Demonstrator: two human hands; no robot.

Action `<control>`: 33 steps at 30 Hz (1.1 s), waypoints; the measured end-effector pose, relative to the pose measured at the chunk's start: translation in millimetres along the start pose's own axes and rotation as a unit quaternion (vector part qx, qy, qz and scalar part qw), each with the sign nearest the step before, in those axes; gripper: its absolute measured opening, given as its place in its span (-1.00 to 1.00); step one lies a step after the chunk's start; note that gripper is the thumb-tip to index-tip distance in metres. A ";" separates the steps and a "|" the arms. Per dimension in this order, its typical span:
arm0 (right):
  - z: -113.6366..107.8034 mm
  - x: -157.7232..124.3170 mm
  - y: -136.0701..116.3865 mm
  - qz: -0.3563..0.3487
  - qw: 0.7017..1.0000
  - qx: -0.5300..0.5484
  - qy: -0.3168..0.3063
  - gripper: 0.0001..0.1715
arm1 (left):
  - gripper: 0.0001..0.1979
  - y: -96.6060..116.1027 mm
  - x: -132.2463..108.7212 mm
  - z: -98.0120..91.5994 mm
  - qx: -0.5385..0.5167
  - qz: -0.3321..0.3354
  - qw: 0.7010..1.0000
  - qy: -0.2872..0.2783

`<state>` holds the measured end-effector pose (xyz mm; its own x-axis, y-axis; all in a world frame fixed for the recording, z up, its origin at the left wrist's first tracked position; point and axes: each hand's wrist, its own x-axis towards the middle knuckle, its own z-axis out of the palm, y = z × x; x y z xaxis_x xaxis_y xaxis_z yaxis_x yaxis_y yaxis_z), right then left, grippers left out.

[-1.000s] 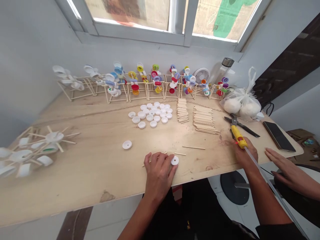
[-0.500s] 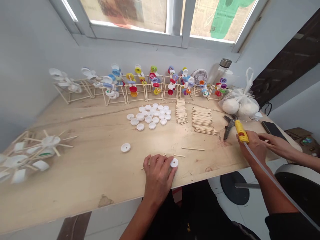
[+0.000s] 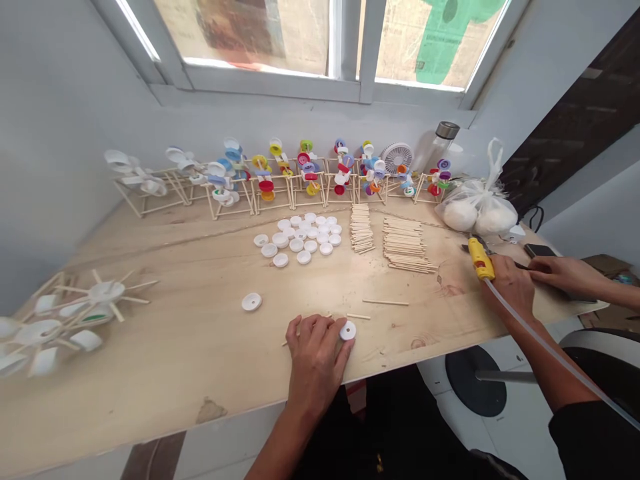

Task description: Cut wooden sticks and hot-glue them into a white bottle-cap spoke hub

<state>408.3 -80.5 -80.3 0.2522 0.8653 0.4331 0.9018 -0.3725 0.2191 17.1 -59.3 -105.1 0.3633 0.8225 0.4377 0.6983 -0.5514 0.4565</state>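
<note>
Near the table's (image 3: 200,347) front edge, the left hand (image 3: 316,350) pinches a holed white bottle cap (image 3: 353,331); the right hand (image 3: 511,283) grips a yellow glue gun (image 3: 481,260). A co-worker's hand (image 3: 567,275) is close by, so a bump could mean a burn.

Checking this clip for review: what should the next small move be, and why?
Probably bring the yellow glue gun, held in the right hand, over to the white cap: the left hand pinches that cap, but the gun is well off to the right.
</note>
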 end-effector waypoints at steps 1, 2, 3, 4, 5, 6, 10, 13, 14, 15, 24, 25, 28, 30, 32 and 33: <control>0.2 -1.9 0.8 0.009 1.000 0.013 0.007 -0.63 | -0.84 -0.2 -0.3 0.0 0.001 0.000 1.000 -0.002; 0.0 -3.7 1.5 0.017 0.999 0.027 0.013 -0.63 | -0.83 -0.4 -0.6 0.1 0.002 0.001 1.000 -0.005; -0.6 -5.4 2.0 0.021 0.999 0.039 0.019 -0.64 | -0.83 -0.7 -0.9 0.2 0.003 0.002 1.000 -0.005; -1.5 -6.9 2.5 0.022 0.998 0.046 0.021 -0.64 | -0.83 -1.0 -1.3 0.3 0.002 0.003 1.000 -0.005; -2.5 -8.2 2.8 0.025 0.998 0.050 0.023 -0.65 | -0.83 -1.2 -1.6 0.4 0.001 0.003 1.000 -0.005; -3.3 -9.4 3.2 0.032 0.998 0.049 0.024 -0.66 | -0.83 -1.5 -1.9 0.5 -0.002 0.004 1.000 -0.004; -2.8 -11.5 5.0 0.089 0.995 0.038 -0.013 -0.65 | -0.83 -2.1 -2.0 0.5 -0.010 0.007 1.000 -0.008; 1.6 -10.3 5.8 0.117 0.991 0.039 -0.043 -0.66 | -0.84 -2.1 -1.6 0.6 -0.011 0.007 1.000 -0.005; 3.0 -9.6 6.0 0.118 0.991 0.041 -0.047 -0.67 | -0.84 -2.2 -1.6 0.8 -0.011 0.007 1.000 -0.003; 4.1 -8.9 6.1 0.117 0.991 0.043 -0.050 -0.68 | -0.84 -2.5 -1.8 0.9 -0.010 0.007 1.000 -0.002; -0.8 -10.2 1.7 0.080 0.993 0.067 -0.060 -0.75 | -0.83 -5.7 -3.7 2.8 -0.001 0.012 1.000 -0.011; -2.5 -11.2 -2.5 0.077 0.993 0.071 -0.059 -0.75 | -0.83 -5.7 -3.6 3.0 0.001 0.013 1.000 -0.009; -7.9 -13.7 -22.5 0.068 0.993 0.081 -0.061 -0.78 | -0.83 -5.9 -3.4 3.6 0.007 0.021 1.000 -0.003; -11.2 -13.9 -38.1 0.066 0.992 0.083 -0.063 -0.82 | -0.83 -6.3 -3.6 3.7 0.011 0.024 1.000 0.000; -14.6 -13.2 -49.8 0.064 0.992 0.086 -0.063 -0.85 | -0.83 -6.7 -4.1 3.6 0.012 0.026 1.000 0.000; -16.3 -12.7 -52.7 0.066 0.992 0.087 -0.061 -0.85 | -0.83 -6.8 -4.4 3.4 0.010 0.026 1.000 -0.001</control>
<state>351.8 -77.3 -83.1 0.4031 0.8514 0.3356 0.9026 -0.4305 0.0081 12.9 -58.7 -112.7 0.3998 0.7935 0.4588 0.6912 -0.5897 0.4177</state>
